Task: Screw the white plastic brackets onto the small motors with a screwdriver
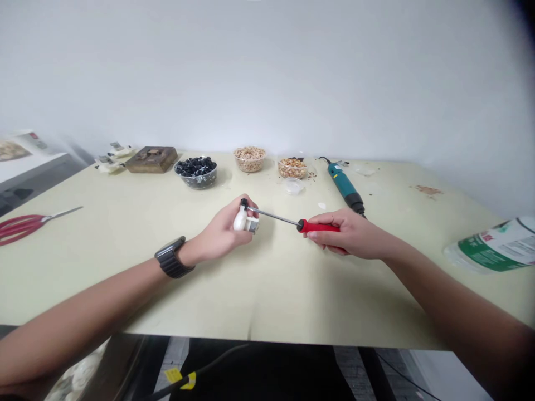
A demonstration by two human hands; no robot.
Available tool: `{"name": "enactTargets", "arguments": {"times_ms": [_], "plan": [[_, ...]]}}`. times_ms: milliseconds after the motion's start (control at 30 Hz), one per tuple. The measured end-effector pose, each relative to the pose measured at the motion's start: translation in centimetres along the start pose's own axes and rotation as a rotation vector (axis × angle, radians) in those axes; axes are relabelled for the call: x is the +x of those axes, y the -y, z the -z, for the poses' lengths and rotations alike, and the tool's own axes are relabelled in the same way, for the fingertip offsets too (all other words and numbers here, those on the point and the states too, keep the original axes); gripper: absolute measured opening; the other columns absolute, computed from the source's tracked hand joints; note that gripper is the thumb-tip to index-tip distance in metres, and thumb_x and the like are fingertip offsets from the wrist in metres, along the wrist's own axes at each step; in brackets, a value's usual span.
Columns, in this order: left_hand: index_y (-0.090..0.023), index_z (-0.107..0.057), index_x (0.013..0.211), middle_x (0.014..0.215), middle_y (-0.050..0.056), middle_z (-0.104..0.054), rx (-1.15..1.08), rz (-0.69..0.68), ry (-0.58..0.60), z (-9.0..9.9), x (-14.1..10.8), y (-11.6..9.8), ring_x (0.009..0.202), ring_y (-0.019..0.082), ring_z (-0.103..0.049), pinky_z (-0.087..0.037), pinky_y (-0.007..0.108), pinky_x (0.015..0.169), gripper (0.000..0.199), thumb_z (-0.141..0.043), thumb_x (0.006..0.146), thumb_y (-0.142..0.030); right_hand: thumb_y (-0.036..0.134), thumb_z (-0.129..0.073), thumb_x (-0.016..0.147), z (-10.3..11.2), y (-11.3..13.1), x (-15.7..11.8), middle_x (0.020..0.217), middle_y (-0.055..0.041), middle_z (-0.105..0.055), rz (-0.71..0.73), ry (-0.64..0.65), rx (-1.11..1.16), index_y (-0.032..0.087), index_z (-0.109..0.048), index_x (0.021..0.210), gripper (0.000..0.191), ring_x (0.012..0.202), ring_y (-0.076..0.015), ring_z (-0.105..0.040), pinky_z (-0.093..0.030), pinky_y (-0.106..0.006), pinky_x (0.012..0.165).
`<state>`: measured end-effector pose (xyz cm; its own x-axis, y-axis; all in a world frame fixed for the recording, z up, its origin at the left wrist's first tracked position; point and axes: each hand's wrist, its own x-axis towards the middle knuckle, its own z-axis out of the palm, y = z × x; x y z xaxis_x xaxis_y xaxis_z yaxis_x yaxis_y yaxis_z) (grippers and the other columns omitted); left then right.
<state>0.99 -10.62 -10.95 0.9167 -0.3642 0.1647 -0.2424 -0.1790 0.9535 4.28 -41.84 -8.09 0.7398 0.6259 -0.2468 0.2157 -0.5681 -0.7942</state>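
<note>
Above the middle of the table, my left hand (225, 228) is closed around a small white plastic part (239, 220) with a black piece on top and a grey block at its side. My right hand (340, 231) grips a screwdriver (320, 226) by its red handle. The metal shaft points left, and its tip meets the part near the black piece. Whether the tip sits in a screw is too small to tell. My left fingers hide some of the white part.
Behind my hands stand a tub of black pieces (196, 181), two tubs of small brass-coloured pieces (249, 164) (291, 174) and a brown box (151, 167). A teal electric screwdriver (343, 182) lies right of them. Red scissors (25, 227) are far left; a green-labelled bottle (493, 248) lies far right.
</note>
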Motion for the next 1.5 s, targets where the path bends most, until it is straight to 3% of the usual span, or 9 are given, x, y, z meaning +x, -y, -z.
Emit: {"name": "enactTargets", "arguments": {"times_ms": [133, 233, 300, 467, 567, 967, 1233, 1400, 1500], "plan": [[-0.019, -0.051, 0.099, 0.106, 0.002, -0.057, -0.131, -0.017, 0.037, 0.0, 0.3, 0.5, 0.084, 0.013, -0.055, -0.044, 0.028, 0.071, 0.037, -0.065, 0.067, -0.011, 0.063, -0.070, 0.093, 0.2, -0.1, 0.1, 0.065, 0.0023, -0.055, -0.025, 0.006, -0.001, 0.020, -0.065, 0.094, 0.043, 0.054, -0.0097, -0.046, -0.038, -0.024, 0.051], [-0.018, -0.051, 0.097, 0.099, 0.001, -0.056, -0.212, 0.016, 0.034, -0.2, 0.6, 0.6, 0.080, 0.013, -0.055, -0.043, 0.028, 0.070, 0.037, -0.067, 0.065, -0.011, 0.056, -0.080, 0.084, 0.0, 0.1, 0.0, 0.081, 0.0007, -0.062, 0.037, -0.189, -0.130, 0.021, -0.060, 0.094, 0.041, 0.064, -0.0115, -0.053, -0.042, -0.024, 0.057], [-0.018, -0.050, 0.096, 0.095, 0.000, -0.055, -0.246, 0.053, 0.019, -0.3, 0.7, 0.6, 0.078, 0.012, -0.054, -0.042, 0.027, 0.068, 0.038, -0.067, 0.063, -0.010, 0.053, -0.077, 0.087, -0.3, 0.2, -0.1, 0.082, 0.0001, -0.064, 0.093, -0.314, -0.270, 0.021, -0.060, 0.091, 0.036, 0.065, -0.0125, -0.054, -0.042, -0.025, 0.057], [-0.019, -0.047, 0.093, 0.094, -0.001, -0.055, -0.326, 0.122, -0.010, -0.4, 0.9, 0.7, 0.075, 0.011, -0.053, -0.039, 0.026, 0.063, 0.041, -0.068, 0.059, -0.009, 0.044, -0.053, 0.106, -1.4, -0.2, -0.7, 0.089, -0.0032, -0.073, 0.403, -0.608, -0.863, 0.021, -0.071, 0.104, 0.030, 0.075, -0.0166, -0.064, -0.039, -0.029, 0.061], [-0.019, -0.047, 0.094, 0.093, -0.001, -0.055, -0.321, 0.135, 0.001, -0.5, 0.9, 0.8, 0.074, 0.011, -0.052, -0.038, 0.025, 0.061, 0.042, -0.067, 0.058, -0.009, 0.041, -0.052, 0.108, -1.7, -0.5, -0.9, 0.083, -0.0028, -0.073, 0.528, -0.677, -1.021, 0.018, -0.072, 0.101, 0.031, 0.069, -0.0151, -0.063, -0.037, -0.030, 0.058], [-0.018, -0.051, 0.101, 0.092, 0.000, -0.055, -0.082, 0.060, 0.027, -0.3, 0.3, 0.7, 0.079, 0.014, -0.050, -0.040, 0.029, 0.069, 0.037, -0.065, 0.067, -0.016, 0.046, -0.055, 0.105, -0.9, 0.0, -0.6, 0.088, -0.0013, -0.074, 0.375, -0.436, -0.626, 0.022, -0.073, 0.096, 0.031, 0.074, -0.0150, -0.065, -0.046, -0.029, 0.066], [-0.019, -0.053, 0.106, 0.101, 0.001, -0.056, 0.157, -0.115, 0.020, 0.1, 0.0, 0.2, 0.083, 0.015, -0.052, -0.041, 0.030, 0.073, 0.037, -0.061, 0.070, -0.014, 0.052, -0.060, 0.099, -0.1, -0.1, -0.3, 0.079, -0.0017, -0.069, 0.195, -0.275, -0.373, 0.021, -0.077, 0.100, 0.036, 0.061, -0.0115, -0.053, -0.038, -0.026, 0.055], [-0.020, -0.049, 0.102, 0.104, 0.003, -0.056, 0.240, -0.247, 0.063, 0.3, -0.1, 0.4, 0.083, 0.016, -0.050, -0.041, 0.031, 0.075, 0.034, -0.060, 0.071, -0.010, 0.058, -0.058, 0.100, 0.6, -0.1, -0.1, 0.071, -0.0017, -0.064, 0.141, -0.100, -0.231, 0.018, -0.072, 0.088, 0.044, 0.058, -0.0108, -0.048, -0.038, -0.025, 0.055], [-0.021, -0.048, 0.101, 0.106, 0.003, -0.056, 0.288, -0.299, 0.065, 0.5, 0.1, 0.7, 0.085, 0.017, -0.050, -0.040, 0.032, 0.077, 0.034, -0.060, 0.072, -0.008, 0.057, -0.059, 0.099, 0.7, 0.2, -0.1, 0.071, -0.0016, -0.062, 0.127, -0.060, -0.226, 0.018, -0.070, 0.086, 0.043, 0.058, -0.0109, -0.049, -0.040, -0.025, 0.057]]}}
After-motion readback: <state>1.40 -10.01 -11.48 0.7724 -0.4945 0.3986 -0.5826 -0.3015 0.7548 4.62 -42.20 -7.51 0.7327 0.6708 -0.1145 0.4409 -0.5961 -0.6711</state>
